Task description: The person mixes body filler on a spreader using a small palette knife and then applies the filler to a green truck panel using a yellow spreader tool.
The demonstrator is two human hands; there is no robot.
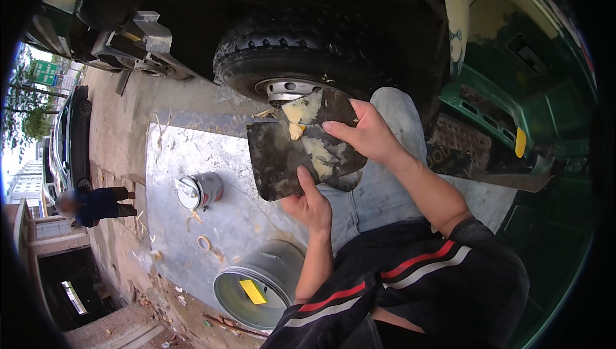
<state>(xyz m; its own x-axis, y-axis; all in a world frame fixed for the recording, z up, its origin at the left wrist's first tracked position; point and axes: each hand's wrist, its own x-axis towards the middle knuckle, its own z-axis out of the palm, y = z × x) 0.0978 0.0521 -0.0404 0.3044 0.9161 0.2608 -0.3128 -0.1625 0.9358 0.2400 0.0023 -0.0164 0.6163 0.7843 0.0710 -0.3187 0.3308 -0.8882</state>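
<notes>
My left hand [312, 208] grips a dark, flat, rounded-cornered sheet [273, 156], its thumb laid over the lower edge. In my right hand [372, 134] is a second dark flat sheet [335, 105], pinched at its right side with the thumb on top. The two sheets overlap in front of my knees. Cream-coloured paste, like filler putty [319, 156], is smeared on them, and a yellowish lump of putty [296, 130] sits where they meet. How far one sheet reaches under the other is hidden.
Beyond the sheets stands a black tyre [276, 60] with a silver wheel. A green vehicle body panel [494, 60] is at the right. On the grey ground sheet [173, 233] are a lidded can [200, 190], a tape roll [204, 243] and a metal drum [276, 262]. A person [102, 206] stands far left.
</notes>
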